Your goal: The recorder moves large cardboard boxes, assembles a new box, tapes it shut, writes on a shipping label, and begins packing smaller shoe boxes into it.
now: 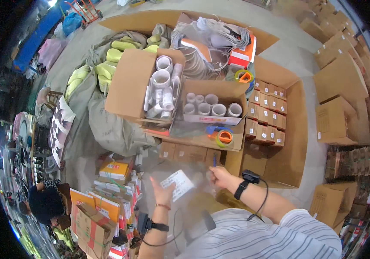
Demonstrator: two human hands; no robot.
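Observation:
My left hand is closed on a white paper sheet with dark print, its thumb lying over the near side of the paper. To the right, my right hand grips a slim blue pen, which points away from me. The pen and the sheet are apart. Beyond both hands stands a low cardboard box with several white label rolls upright in it. Two tape dispensers with orange parts are near it, one at its front and one at its back right corner.
A taller open carton holds more white rolls. At the right, a big carton contains several small brown boxes. Stacked orange and white envelopes rise on my left. Grey sacks with yellow-green items lie behind; cartons line the far right.

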